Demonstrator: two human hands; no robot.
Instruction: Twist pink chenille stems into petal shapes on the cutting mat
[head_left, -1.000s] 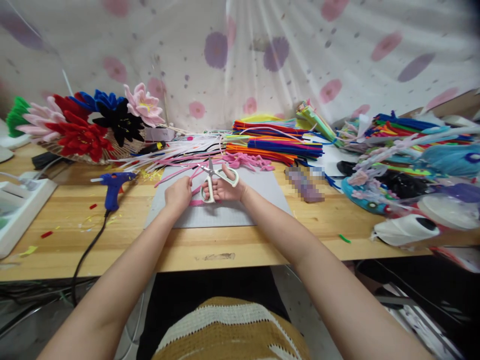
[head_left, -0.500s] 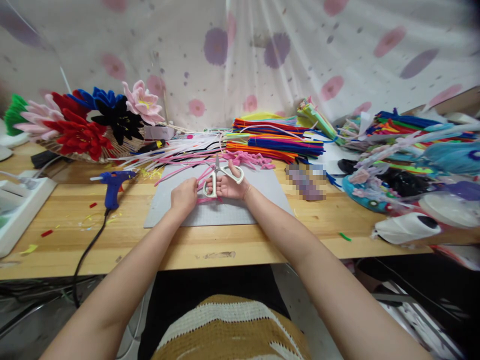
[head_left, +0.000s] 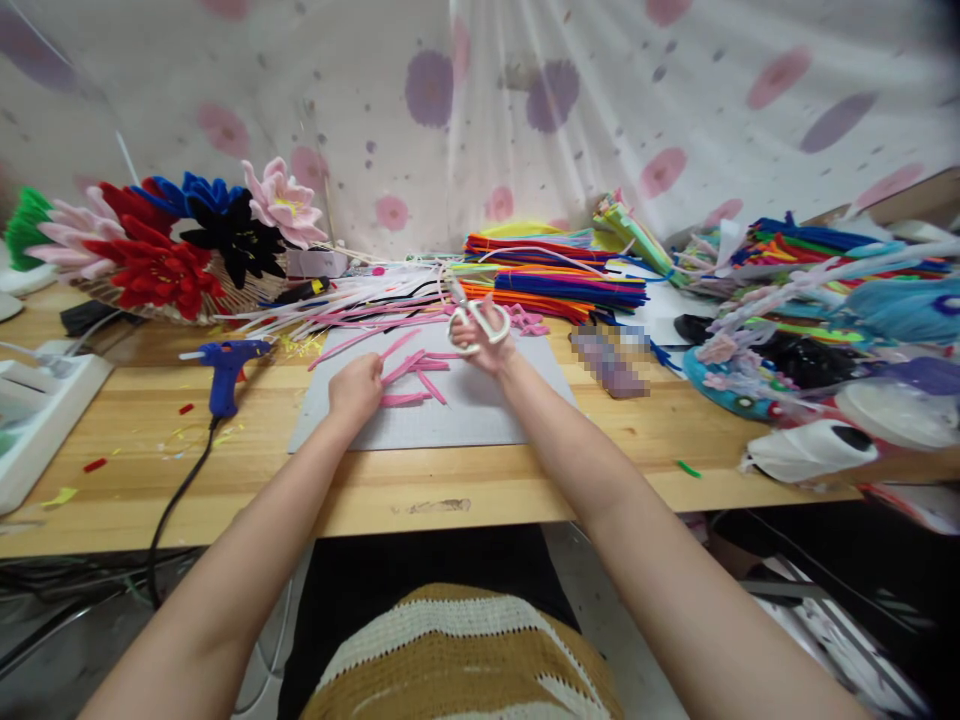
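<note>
My right hand [head_left: 491,350] is closed around white-handled scissors [head_left: 496,322], whose blades point up and away from me. They sit over the right part of a grey cutting mat [head_left: 487,425]. On the mat's left side my left hand [head_left: 355,388] is closed, with a pink pipe cleaner [head_left: 399,344] sticking out past its fingers. Several short pink pipe cleaner pieces [head_left: 431,386] lie on the mat between my hands. Behind my right hand, bent pink pipe cleaners [head_left: 531,322] rest by the mat's far edge.
A blue glue gun [head_left: 225,375] with a black cord lies left. Fuzzy flowers [head_left: 161,270] stand behind it. Bundles of coloured pipe cleaners [head_left: 570,290] line the back. Craft items, a white roll [head_left: 810,455] among them, crowd the right. A white power strip [head_left: 56,430] sits far left.
My right hand has moved up and right with the scissors, away from the left hand. My left hand has shifted slightly left, and the pink pieces on the mat now show.
</note>
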